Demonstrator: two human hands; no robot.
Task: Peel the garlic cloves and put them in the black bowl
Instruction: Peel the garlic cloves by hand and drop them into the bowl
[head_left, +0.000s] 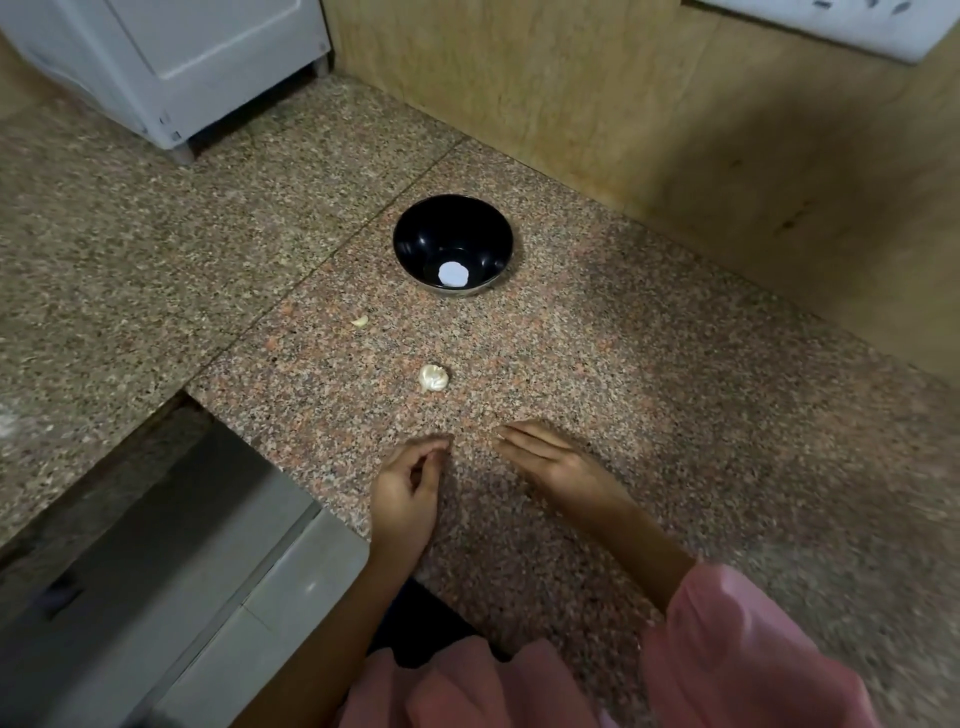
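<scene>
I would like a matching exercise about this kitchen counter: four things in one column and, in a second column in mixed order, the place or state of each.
Column one:
1. black bowl
2. larger garlic piece
3. right hand
4. left hand

Column two:
a. fingers curled inward
b. lies on the counter between the bowl and the hands
c. fingers straight, palm down
d. stands farthest from the person, near the wooden wall

Pairs: 1-d, 2-b, 3-c, 4-a
</scene>
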